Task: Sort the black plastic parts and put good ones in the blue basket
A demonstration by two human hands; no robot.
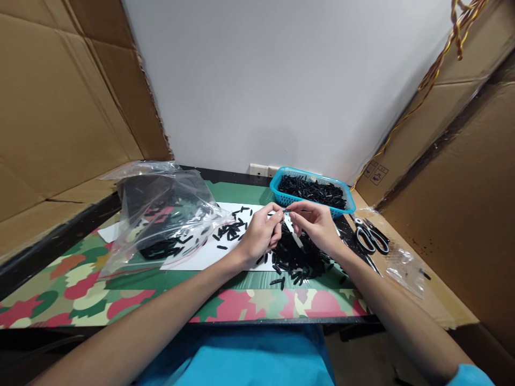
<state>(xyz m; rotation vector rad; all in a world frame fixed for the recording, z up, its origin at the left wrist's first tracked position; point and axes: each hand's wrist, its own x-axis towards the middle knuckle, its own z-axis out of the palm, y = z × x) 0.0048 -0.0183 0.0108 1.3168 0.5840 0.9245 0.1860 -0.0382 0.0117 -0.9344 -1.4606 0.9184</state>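
My left hand (262,235) is closed, its fingers curled and its thumb pressed against them. My right hand (316,224) meets it in a pinch, and a small black piece (286,210) shows between the fingertips of the two hands. Just below, a pale narrow strip (296,239) slants over a heap of small black pieces (300,262); whether a hand touches it I cannot tell. More loose black pieces (231,230) lie scattered on a white sheet (193,261) left of my hands.
Behind my right hand stands a blue basket (351,202) full of black pieces. A clear plastic bag (169,214) with black pieces inside lies at left. Scissors (372,239) and a small clear bag (404,271) lie at right. Cardboard walls (72,91) flank the table.
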